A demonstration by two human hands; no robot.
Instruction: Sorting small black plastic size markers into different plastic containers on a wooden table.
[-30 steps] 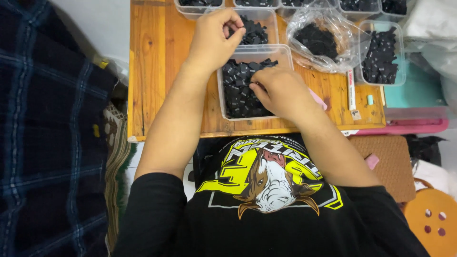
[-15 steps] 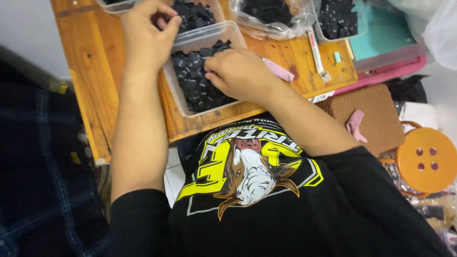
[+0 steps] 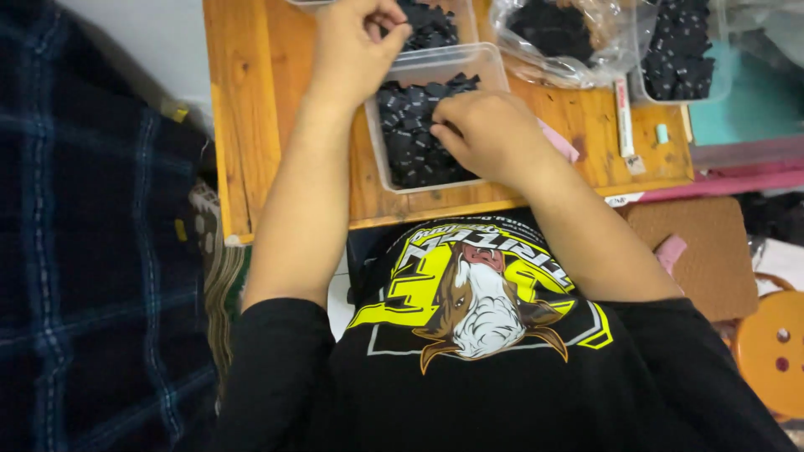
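Both hands unmoved: left hand (image 3: pixel 356 46) pinched at upper tub (image 3: pixel 435 25); right hand (image 3: pixel 486 134) curled in near tub (image 3: pixel 419 134).

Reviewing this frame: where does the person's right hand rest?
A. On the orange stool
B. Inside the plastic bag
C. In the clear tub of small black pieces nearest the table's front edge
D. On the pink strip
C. The right hand lies over the clear tub nearest the front edge of the wooden table, its fingertips among the small black pieces; the left hand is raised at the tub behind.
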